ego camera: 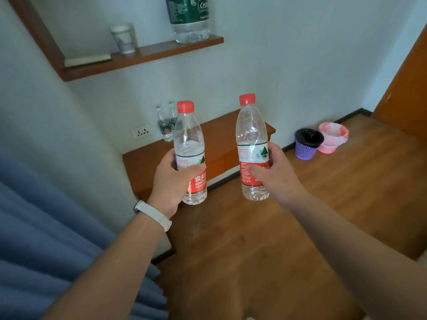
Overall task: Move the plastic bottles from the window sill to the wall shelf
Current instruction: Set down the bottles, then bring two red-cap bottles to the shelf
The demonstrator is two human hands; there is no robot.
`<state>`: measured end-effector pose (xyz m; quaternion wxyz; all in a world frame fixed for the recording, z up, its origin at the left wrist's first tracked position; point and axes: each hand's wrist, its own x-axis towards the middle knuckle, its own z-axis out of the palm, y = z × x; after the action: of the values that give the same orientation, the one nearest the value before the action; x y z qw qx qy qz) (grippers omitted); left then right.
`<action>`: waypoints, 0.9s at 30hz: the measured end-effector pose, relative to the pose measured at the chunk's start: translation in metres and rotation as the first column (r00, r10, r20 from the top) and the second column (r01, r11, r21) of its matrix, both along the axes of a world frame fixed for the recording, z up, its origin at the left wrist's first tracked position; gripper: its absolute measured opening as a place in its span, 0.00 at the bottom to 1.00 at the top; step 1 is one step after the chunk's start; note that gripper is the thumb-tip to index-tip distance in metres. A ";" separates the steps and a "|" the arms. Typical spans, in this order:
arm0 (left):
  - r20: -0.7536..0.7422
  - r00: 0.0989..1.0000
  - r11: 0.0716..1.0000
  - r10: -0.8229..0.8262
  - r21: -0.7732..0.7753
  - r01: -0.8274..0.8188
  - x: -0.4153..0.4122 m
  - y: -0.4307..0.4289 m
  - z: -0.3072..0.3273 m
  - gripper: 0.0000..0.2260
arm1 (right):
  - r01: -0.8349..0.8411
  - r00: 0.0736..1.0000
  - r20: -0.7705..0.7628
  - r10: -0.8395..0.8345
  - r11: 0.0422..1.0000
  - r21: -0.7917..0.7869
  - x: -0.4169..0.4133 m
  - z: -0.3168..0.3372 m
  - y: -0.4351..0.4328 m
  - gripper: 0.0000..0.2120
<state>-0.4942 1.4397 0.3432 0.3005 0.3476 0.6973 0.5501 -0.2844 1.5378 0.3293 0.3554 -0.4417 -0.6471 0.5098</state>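
Note:
I hold two clear plastic bottles with red caps and red labels, both upright in front of me. My left hand (172,181) grips the left bottle (189,139) around its label. The right bottle (251,135) is held the same way by my right hand (272,174). The wooden wall shelf (147,54) hangs above and to the left on the white wall, well higher than both bottles. The window sill is out of view.
On the shelf stand a large green-labelled water jug (188,18), a wrapped cup (123,38) and a flat pad (87,60). A low wooden ledge (221,130) below carries two small bottles (166,123). Two waste baskets (308,144) sit on the floor right; a blue curtain (46,227) hangs left.

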 end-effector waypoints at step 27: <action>0.127 0.991 0.997 -0.045 0.070 0.036 -0.120 0.243 -0.038 0.24 | 0.032 0.998 0.048 -0.029 0.998 -0.055 -0.109 -0.025 0.231 0.30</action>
<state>-0.6143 1.6827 0.3054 0.3439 0.3356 0.6502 0.5885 -0.3933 1.7689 0.3044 0.3355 -0.4729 -0.6341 0.5116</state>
